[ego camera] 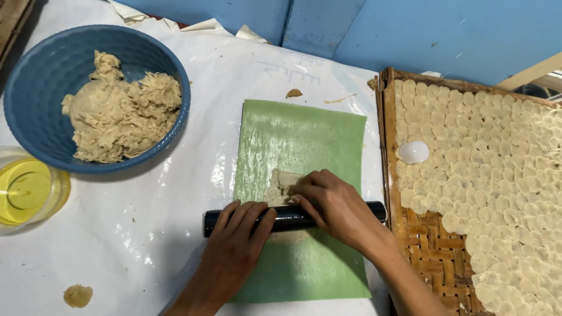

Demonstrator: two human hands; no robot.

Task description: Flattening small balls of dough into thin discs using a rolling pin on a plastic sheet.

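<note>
1 black roller [290, 217] | 2 hands: left hand [234, 243], right hand [336, 208], fingers curled over it | 1 green sheet [304, 134] | 1 blue bowl [35, 88]

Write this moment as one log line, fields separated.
left hand: on roller | right hand: on roller | dough: on green sheet
</note>
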